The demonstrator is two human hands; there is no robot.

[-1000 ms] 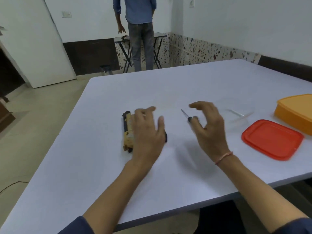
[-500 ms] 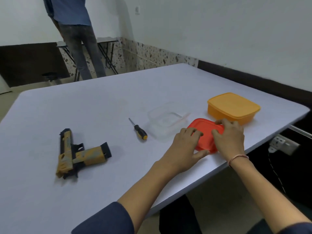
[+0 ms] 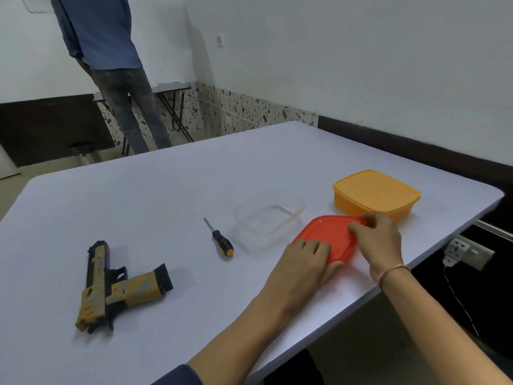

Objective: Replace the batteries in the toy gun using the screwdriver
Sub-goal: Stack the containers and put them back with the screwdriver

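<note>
The gun (image 3: 119,284) lies untouched at the bench's (image 3: 166,190) 8 o'clock, with the screwdriver (image 3: 220,241) at its 2 o'clock, beside a clear tub (image 3: 269,215). At 4 o'clock the left grip (image 3: 302,268) and right grip (image 3: 380,243) both clasp a red lid (image 3: 330,237), with an orange box (image 3: 376,194) at its 1 o'clock. By my judgement no screw is out yet and all the battery work remains.

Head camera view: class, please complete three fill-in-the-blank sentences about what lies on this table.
1. The left hand and right hand both hold the ____ lid.
2. The screwdriver lies between the toy gun and the ____ container.
3. The closed box beyond the lid is ____.
Missing words: red; clear; orange.
</note>
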